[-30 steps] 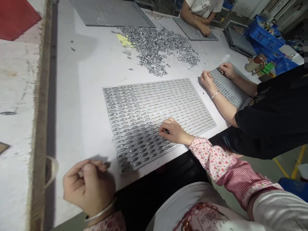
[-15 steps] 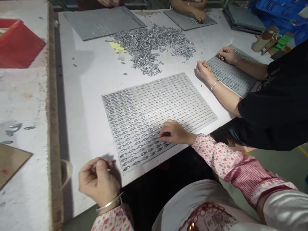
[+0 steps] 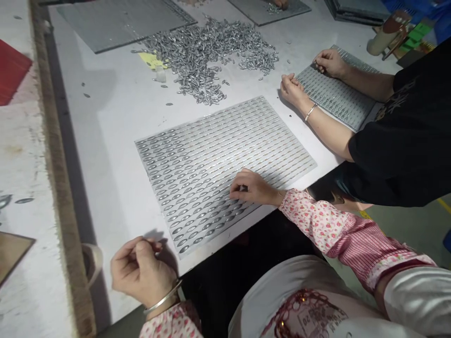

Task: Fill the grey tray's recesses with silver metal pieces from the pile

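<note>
From where I stand, the bare left hand (image 3: 141,270) is loosely curled, its thumb laid along the bent forefinger above a wrist ringed by a thin silver bangle (image 3: 162,299). The right arm, in a pink-and-white berry-print sleeve (image 3: 327,230), reaches forward and inward. Its bare right hand (image 3: 251,186) arches, knuckles up, fingers bent down toward the thumb; I can't see what either grip encloses.

Silver pieces (image 3: 200,70), pink-white sleeve (image 3: 327,224) (strawberries, perhaps).
</note>
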`<state>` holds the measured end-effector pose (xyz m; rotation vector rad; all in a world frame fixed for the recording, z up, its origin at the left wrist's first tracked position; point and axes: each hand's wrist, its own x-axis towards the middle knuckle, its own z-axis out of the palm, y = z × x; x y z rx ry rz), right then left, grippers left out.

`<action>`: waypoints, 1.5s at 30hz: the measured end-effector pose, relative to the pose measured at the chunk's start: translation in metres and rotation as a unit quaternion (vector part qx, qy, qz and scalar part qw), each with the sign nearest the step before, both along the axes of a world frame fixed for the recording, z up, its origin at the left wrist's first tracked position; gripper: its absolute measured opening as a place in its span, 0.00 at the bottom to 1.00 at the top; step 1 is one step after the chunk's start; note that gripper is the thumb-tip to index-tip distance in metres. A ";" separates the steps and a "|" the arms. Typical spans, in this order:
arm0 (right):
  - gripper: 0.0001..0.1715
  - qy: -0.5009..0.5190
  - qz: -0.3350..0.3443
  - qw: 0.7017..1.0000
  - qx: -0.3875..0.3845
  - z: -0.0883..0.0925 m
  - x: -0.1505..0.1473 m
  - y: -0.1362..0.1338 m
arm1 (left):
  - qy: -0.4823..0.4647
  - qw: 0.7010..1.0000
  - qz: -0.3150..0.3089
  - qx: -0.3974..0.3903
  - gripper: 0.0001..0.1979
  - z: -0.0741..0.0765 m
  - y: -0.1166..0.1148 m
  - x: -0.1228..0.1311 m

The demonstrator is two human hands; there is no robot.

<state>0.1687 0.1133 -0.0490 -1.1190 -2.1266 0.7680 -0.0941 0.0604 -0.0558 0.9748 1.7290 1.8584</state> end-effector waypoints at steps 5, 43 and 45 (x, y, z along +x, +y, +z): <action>0.09 -0.042 -0.013 0.999 0.014 -0.006 -0.002 0.000 | 0.005 1.000 0.005 -0.002 0.07 0.000 0.000 -0.001; 0.13 -0.092 0.008 0.994 0.059 -0.003 0.007 -0.035 | 0.085 0.996 -0.025 -0.025 0.05 0.003 0.002 0.002; 0.11 -0.073 0.005 0.996 0.046 0.000 0.008 -0.034 | 0.085 0.996 -0.026 -0.024 0.05 0.003 0.001 0.001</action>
